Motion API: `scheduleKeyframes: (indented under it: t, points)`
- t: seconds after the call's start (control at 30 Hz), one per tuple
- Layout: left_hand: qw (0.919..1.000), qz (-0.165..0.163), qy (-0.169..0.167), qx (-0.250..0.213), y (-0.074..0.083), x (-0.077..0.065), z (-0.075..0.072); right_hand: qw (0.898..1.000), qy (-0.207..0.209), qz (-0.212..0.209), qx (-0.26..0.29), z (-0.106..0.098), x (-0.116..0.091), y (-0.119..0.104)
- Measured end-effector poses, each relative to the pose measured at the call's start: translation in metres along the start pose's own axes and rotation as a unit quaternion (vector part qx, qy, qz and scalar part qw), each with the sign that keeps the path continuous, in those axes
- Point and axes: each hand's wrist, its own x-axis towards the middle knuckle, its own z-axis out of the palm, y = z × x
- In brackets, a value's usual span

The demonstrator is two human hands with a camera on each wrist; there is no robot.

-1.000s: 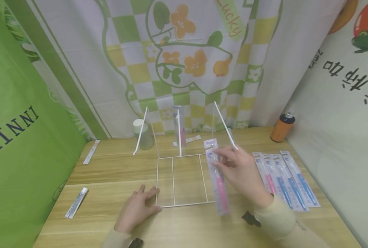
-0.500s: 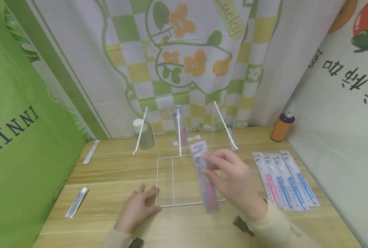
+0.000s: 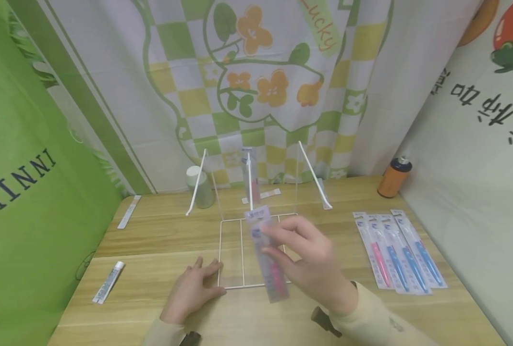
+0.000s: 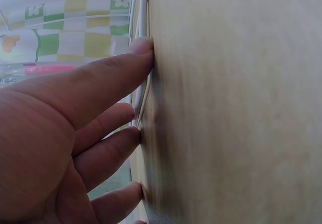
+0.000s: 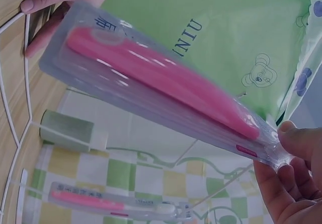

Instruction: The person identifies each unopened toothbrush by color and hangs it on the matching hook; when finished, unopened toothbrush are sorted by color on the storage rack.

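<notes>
Being pinched between the thumb and fingers of the right hand (image 3: 311, 262) is a pink toothbrush (image 3: 270, 271) in a clear pack, held near its top and slightly tilted, with the handle end lowermost. It is held above the base of a white wire rack (image 3: 242, 254), before the middle prong (image 3: 250, 180); whether the prong is touched cannot be told. The left hand (image 3: 190, 292) is rested at the rack's near left corner, its fingers straightened and spread, the thumb set against the wire.

On the middle prong a second toothbrush pack (image 3: 255, 189) is hung. To the right, four more packs (image 3: 408, 257) are laid in a row on the wooden table (image 3: 131, 317), one handle pink and three blue. To the left, a tube (image 3: 108, 282) and a narrow strip (image 3: 129, 211) are laid. Farther back, a green bottle (image 3: 203, 194) and an orange bottle (image 3: 391, 184) are stood before a checked curtain (image 3: 191, 101).
</notes>
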Motion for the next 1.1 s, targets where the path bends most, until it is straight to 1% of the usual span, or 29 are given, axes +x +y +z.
scheduleKeyframes:
  t: [0.13, 0.33, 0.5, 0.7, 0.97, 1.1]
  points:
    - [1.0, 0.0, -0.002, -0.001, -0.001, 0.0, 0.002, 1.0, -0.001, 0.001, 0.01, 0.005, 0.0, 0.001]
    - [1.0, -0.002, 0.001, -0.001, -0.001, 0.0, 0.002, 1.0, -0.009, 0.009, -0.006, 0.008, -0.002, 0.005]
    - [1.0, -0.006, 0.002, 0.0, 0.0, 0.001, 0.001, 1.0, -0.014, 0.011, -0.008, 0.01, -0.003, 0.006]
    - [1.0, -0.004, 0.005, 0.006, 0.0, 0.0, 0.001, 1.0, -0.014, 0.016, -0.02, 0.013, -0.004, 0.01]
    - [1.0, -0.005, 0.002, 0.001, 0.0, 0.001, 0.001, 0.997, -0.037, 0.053, -0.03, 0.017, -0.009, 0.024]
    - [1.0, -0.005, 0.005, -0.002, 0.0, 0.001, 0.001, 0.997, -0.039, 0.06, -0.035, 0.022, -0.01, 0.035]
